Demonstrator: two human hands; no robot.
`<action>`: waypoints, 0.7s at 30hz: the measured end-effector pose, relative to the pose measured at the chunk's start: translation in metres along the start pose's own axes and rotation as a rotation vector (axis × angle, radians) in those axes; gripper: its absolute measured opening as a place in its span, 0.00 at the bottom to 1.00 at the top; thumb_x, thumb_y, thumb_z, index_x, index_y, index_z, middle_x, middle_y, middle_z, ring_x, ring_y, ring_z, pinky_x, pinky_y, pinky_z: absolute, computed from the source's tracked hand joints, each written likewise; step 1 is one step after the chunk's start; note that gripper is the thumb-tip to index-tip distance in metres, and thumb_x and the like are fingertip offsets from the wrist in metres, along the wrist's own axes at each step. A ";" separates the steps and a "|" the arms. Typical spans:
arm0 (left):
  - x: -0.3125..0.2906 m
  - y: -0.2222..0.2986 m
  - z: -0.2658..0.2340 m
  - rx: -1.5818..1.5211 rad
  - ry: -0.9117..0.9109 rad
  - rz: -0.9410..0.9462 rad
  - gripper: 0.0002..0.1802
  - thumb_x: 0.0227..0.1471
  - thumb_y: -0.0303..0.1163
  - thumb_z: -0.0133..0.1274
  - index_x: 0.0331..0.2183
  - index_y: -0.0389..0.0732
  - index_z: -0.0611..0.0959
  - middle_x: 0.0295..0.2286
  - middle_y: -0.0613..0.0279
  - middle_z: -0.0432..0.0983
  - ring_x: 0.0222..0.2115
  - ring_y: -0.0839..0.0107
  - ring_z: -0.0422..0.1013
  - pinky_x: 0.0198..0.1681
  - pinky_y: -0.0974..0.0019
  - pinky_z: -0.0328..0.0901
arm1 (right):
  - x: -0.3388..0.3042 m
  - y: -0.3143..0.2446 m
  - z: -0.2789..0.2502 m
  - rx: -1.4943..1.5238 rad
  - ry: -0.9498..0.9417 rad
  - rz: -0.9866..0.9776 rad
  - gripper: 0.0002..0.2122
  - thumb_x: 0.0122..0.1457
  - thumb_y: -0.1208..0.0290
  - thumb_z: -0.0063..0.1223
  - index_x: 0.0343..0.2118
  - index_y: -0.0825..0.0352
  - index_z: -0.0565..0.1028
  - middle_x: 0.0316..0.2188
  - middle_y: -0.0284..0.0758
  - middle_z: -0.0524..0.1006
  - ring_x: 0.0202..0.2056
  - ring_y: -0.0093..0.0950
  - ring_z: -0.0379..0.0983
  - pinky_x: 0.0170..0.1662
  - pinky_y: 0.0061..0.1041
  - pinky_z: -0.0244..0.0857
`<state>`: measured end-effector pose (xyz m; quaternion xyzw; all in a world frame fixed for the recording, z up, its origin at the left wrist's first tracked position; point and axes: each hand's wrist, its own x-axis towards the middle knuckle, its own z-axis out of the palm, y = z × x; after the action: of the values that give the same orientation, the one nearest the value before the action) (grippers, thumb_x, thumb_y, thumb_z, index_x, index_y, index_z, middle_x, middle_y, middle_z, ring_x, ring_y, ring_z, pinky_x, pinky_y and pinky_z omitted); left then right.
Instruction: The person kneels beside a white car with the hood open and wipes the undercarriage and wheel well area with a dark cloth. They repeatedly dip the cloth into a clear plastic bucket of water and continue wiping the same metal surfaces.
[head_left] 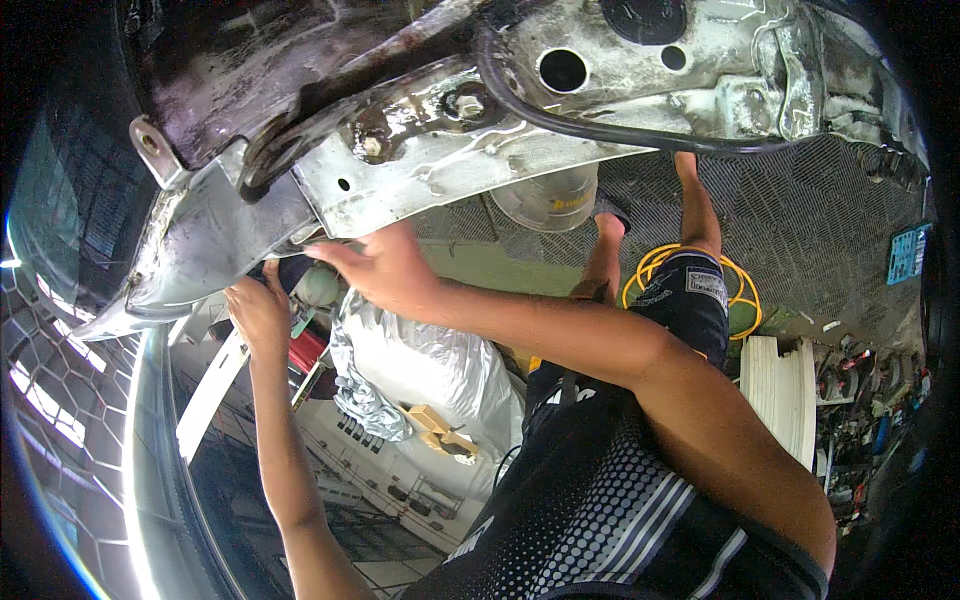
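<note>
A: So what's the grip doing?

B: Right hand (378, 268) has one digit stretched along the lower edge of a metal panel (205, 240); the rest is partly hidden, so can't tell how closed it is or if it's holding anything. Left hand (258, 312) is just beside it, fingers up at that edge — can't tell there either.

A: And the panel?

B: Silvery grey, curved, smudged, narrowing leftward. It's upper left, next to a scuffed white beam (410, 188) — black hose (620, 138) further right, crinkly silver sheet (425, 350) below.
</note>
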<state>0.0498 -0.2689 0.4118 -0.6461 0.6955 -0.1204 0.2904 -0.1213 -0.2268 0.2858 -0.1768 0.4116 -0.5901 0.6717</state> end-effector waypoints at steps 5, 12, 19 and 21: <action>0.002 0.002 -0.004 0.015 -0.007 0.033 0.32 0.56 0.38 0.57 0.49 0.26 0.60 0.41 0.25 0.66 0.42 0.27 0.66 0.41 0.39 0.62 | 0.001 0.008 -0.012 0.064 0.017 -0.207 0.09 0.52 0.69 0.64 0.30 0.69 0.79 0.28 0.43 0.78 0.33 0.44 0.75 0.42 0.37 0.66; -0.001 0.003 -0.009 0.052 0.020 0.044 0.20 0.54 0.37 0.58 0.39 0.27 0.79 0.37 0.31 0.75 0.38 0.32 0.70 0.41 0.41 0.64 | -0.009 0.028 -0.061 0.229 -0.035 0.186 0.17 0.57 0.71 0.62 0.48 0.70 0.74 0.46 0.40 0.77 0.49 0.32 0.72 0.54 0.32 0.63; -0.003 0.007 -0.006 0.046 0.063 0.073 0.18 0.55 0.35 0.57 0.38 0.26 0.79 0.37 0.32 0.76 0.37 0.33 0.71 0.41 0.42 0.65 | -0.004 0.023 -0.056 0.087 -0.149 0.073 0.16 0.57 0.73 0.61 0.48 0.68 0.75 0.47 0.39 0.77 0.50 0.33 0.73 0.54 0.32 0.63; -0.003 0.008 -0.008 0.046 0.058 0.073 0.18 0.55 0.35 0.57 0.38 0.26 0.79 0.36 0.32 0.75 0.36 0.33 0.71 0.41 0.42 0.65 | -0.003 0.022 -0.052 -0.127 -0.186 -0.071 0.14 0.58 0.72 0.59 0.46 0.68 0.77 0.44 0.39 0.79 0.46 0.33 0.76 0.49 0.32 0.67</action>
<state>0.0386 -0.2669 0.4147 -0.6097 0.7238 -0.1441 0.2891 -0.1471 -0.2057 0.2398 -0.2876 0.3774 -0.5671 0.6732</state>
